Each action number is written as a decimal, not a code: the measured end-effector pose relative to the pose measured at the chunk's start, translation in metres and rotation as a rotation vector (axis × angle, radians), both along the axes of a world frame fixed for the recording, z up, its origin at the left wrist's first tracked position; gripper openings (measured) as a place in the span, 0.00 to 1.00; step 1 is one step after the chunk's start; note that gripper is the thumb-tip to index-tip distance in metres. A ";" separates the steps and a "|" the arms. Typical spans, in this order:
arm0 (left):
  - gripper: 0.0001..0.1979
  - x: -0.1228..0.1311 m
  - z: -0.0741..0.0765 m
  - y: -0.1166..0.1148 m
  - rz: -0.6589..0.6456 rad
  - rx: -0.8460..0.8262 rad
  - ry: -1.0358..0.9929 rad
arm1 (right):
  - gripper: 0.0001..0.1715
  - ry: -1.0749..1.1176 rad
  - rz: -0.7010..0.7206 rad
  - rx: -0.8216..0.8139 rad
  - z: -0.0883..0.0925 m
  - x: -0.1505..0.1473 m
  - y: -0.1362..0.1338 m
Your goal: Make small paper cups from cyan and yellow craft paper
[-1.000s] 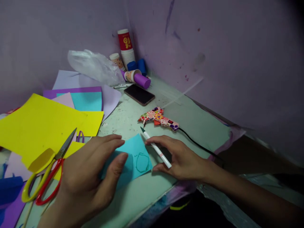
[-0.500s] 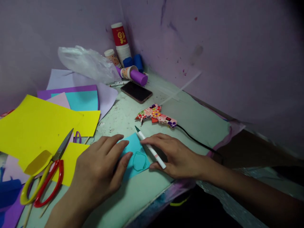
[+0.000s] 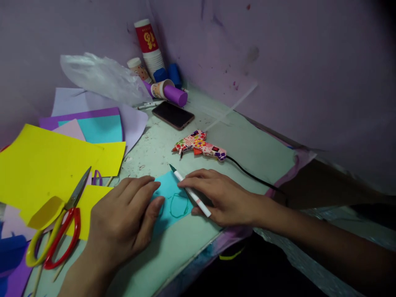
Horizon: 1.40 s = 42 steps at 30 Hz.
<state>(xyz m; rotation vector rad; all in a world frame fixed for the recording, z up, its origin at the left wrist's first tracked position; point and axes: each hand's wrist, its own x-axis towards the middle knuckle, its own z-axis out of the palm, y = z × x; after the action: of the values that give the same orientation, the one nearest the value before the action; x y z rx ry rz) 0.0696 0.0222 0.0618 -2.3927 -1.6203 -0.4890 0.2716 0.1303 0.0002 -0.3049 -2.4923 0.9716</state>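
Low in the frame, my left hand (image 3: 123,218) lay flat and spread, palm down, pressing the left part of the small turquoise paper (image 3: 168,189) at the bottom centre. My right hand (image 3: 216,198) rested just right of it, fingers loosely closed round the white pen (image 3: 190,192), whose green tip pointed up and left across the paper's edge. A drawn outline showed between my two hands.

At lower left, red and yellow scissors (image 3: 58,231) lay on the yellow sheets (image 3: 46,165), close by my left wrist. Just above the pen lay the patterned glue gun (image 3: 199,145), its black cord (image 3: 250,175) trailing right over the tabletop (image 3: 256,152). Higher up sat a dark phone (image 3: 173,115), then a purple roll (image 3: 175,95), a crumpled plastic bag (image 3: 99,76) and stacked cups (image 3: 148,45) in the corner.

Compared with a second before, my hands had closed in, so less of the paper showed.
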 end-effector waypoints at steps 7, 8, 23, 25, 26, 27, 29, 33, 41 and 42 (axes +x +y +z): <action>0.09 -0.004 -0.002 -0.005 -0.007 0.023 -0.091 | 0.28 -0.024 -0.020 -0.010 0.000 -0.003 -0.001; 0.10 -0.005 -0.003 -0.004 0.003 0.028 -0.109 | 0.28 -0.022 -0.017 -0.005 0.000 -0.004 -0.001; 0.11 -0.027 0.009 -0.008 0.338 0.149 -0.259 | 0.30 0.034 -0.033 -0.031 -0.001 -0.014 0.002; 0.10 -0.029 0.013 -0.005 0.352 0.154 -0.247 | 0.29 0.063 -0.041 -0.071 -0.001 -0.013 0.002; 0.10 -0.030 0.014 -0.001 0.347 0.161 -0.225 | 0.29 0.081 -0.051 -0.099 -0.001 -0.012 0.002; 0.09 -0.032 0.015 0.003 0.337 0.176 -0.201 | 0.29 0.098 -0.067 -0.127 -0.001 -0.011 0.001; 0.07 -0.036 0.016 0.014 0.330 0.199 -0.140 | 0.29 0.120 -0.115 -0.177 -0.002 -0.009 0.000; 0.10 -0.040 0.012 0.048 0.354 0.216 -0.013 | 0.27 0.078 -0.204 -0.202 -0.004 -0.007 -0.003; 0.15 -0.049 -0.008 0.106 0.468 0.037 0.088 | 0.26 0.007 -0.273 -0.096 -0.010 -0.006 -0.003; 0.16 -0.050 -0.009 0.108 0.473 0.002 0.083 | 0.26 0.007 -0.269 -0.102 -0.008 -0.006 -0.003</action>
<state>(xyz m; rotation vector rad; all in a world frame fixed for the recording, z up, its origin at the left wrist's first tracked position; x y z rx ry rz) 0.0201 0.1301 0.0532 -1.8995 -2.0507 -0.2951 0.2651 0.1275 -0.0081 -0.6490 -2.3221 0.9855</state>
